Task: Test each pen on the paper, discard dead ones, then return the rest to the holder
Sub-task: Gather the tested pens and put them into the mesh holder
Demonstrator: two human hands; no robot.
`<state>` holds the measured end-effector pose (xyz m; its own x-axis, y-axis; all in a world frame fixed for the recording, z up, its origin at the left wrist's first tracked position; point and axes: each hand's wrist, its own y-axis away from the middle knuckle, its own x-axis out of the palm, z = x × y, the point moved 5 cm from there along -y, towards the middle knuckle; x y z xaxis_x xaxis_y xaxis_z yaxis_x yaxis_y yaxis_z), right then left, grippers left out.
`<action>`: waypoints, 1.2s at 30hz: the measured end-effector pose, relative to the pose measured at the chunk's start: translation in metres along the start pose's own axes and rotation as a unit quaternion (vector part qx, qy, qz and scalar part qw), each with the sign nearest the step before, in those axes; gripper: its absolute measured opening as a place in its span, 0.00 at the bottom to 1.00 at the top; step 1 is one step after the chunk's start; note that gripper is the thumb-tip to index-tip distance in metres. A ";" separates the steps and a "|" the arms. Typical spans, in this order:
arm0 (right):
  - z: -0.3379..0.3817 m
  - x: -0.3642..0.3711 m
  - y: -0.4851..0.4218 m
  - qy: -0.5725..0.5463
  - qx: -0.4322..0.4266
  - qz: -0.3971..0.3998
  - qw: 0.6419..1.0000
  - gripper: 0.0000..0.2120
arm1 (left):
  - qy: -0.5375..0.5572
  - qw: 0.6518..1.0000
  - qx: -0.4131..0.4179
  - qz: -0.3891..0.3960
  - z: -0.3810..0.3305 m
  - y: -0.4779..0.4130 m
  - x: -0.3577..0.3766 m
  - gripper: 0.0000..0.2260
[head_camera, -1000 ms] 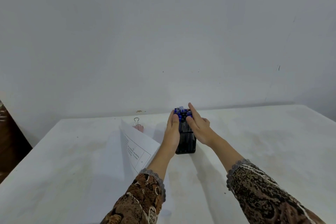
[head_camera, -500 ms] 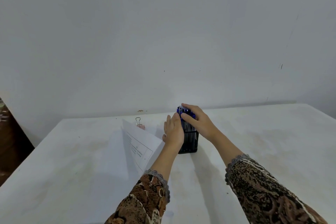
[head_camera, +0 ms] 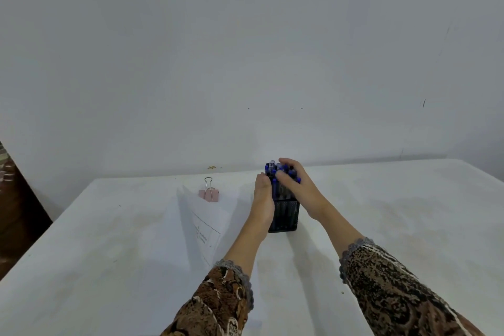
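Observation:
A black mesh pen holder stands near the middle of the white table. Several blue-capped pens stick up out of it. My right hand curls over the tops of the pens and grips the bunch from the right. My left hand lies flat against the holder's left side, fingers straight, steadying it. A sheet of paper with a printed table lies left of the holder, one edge lifted.
A pink binder clip sits behind the paper. The table meets a white wall at the back. A dark piece of furniture stands beyond the table's left edge.
My right hand has closed further round the pen tops, and the bunch stands higher out of the holder. My left hand has stayed against the holder's side.

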<state>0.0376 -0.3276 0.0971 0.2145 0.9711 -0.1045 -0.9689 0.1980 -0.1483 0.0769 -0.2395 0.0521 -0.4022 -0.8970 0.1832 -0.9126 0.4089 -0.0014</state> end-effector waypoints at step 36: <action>-0.052 0.020 0.011 -0.202 0.103 -0.115 0.967 0.25 | 0.118 0.991 -0.062 -0.014 0.051 -0.016 -0.002 0.27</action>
<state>0.0380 -0.3130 0.0423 0.4026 0.8622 0.3074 -0.9139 0.3975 0.0819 0.0881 -0.2530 0.0021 -0.3350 -0.8505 0.4056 -0.9015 0.4145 0.1244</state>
